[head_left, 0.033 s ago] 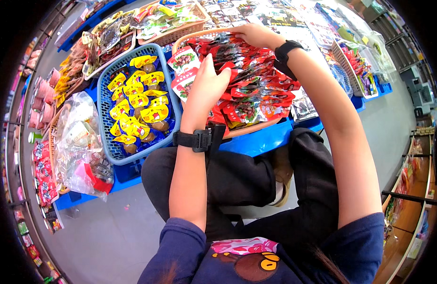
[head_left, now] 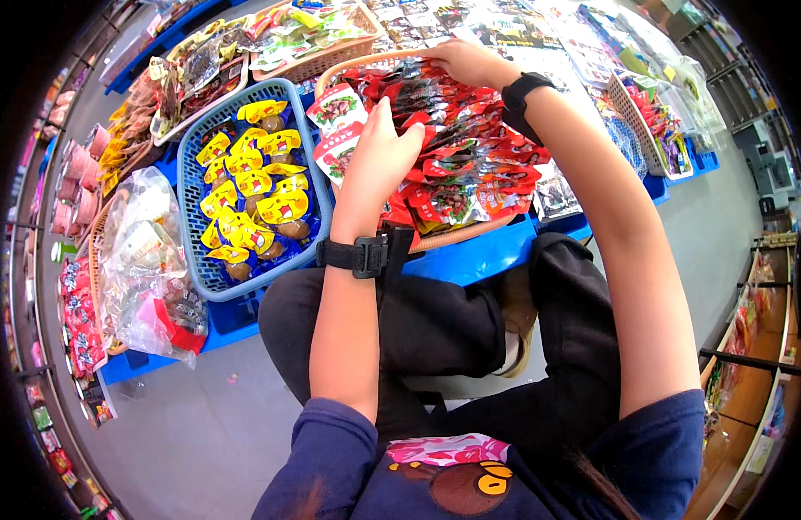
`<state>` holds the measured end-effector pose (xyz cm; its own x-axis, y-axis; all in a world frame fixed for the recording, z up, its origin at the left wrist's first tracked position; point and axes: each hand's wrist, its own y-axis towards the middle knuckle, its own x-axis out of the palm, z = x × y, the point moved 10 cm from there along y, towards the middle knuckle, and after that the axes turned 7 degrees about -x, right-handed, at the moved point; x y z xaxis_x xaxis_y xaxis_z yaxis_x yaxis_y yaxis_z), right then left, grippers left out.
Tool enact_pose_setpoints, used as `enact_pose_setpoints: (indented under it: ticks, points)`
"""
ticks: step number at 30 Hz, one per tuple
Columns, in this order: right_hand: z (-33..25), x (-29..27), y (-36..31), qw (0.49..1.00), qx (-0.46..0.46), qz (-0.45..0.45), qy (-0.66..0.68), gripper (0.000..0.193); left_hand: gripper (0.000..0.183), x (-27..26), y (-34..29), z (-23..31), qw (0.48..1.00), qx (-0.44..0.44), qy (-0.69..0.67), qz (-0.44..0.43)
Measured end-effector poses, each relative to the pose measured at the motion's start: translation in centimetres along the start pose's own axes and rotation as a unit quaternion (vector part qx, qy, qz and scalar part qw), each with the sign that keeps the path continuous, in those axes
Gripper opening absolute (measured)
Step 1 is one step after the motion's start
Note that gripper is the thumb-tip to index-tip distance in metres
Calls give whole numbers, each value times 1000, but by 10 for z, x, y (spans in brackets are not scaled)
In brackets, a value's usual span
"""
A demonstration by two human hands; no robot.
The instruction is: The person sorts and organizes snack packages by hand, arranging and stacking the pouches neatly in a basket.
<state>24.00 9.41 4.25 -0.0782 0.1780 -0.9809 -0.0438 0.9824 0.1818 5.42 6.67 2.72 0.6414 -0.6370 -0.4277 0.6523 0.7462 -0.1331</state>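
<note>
Hands are buried in red snack packets (head_left: 470, 165) in the tan basket (head_left: 470, 232) at 12 o'clock: left hand (head_left: 385, 160) flat, fingers together; right hand (head_left: 466, 61) grip cannot be told. Packets look partly straightened, many jumbled.

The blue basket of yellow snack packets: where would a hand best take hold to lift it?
Grip the blue basket by its near rim, coming from the person's side. That edge faces the person's knees and shows bare; the yellow packets fill the inside, the clear bag crowds its left, and the left hand is over the red packets to its right.
</note>
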Motion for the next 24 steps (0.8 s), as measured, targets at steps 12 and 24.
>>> enact_pose_setpoints:
  ticks: [12, 24]
  points:
    - [-10, 5, -7, 995, -22, -28, -94, 37, 75, 4, -1, 1, 999, 9, 41, 20]
    - [-7, 5, -20, 1000, -17, 19, 6, 44, 71, 9, 1, 2, 1000, 13, 14, -13]
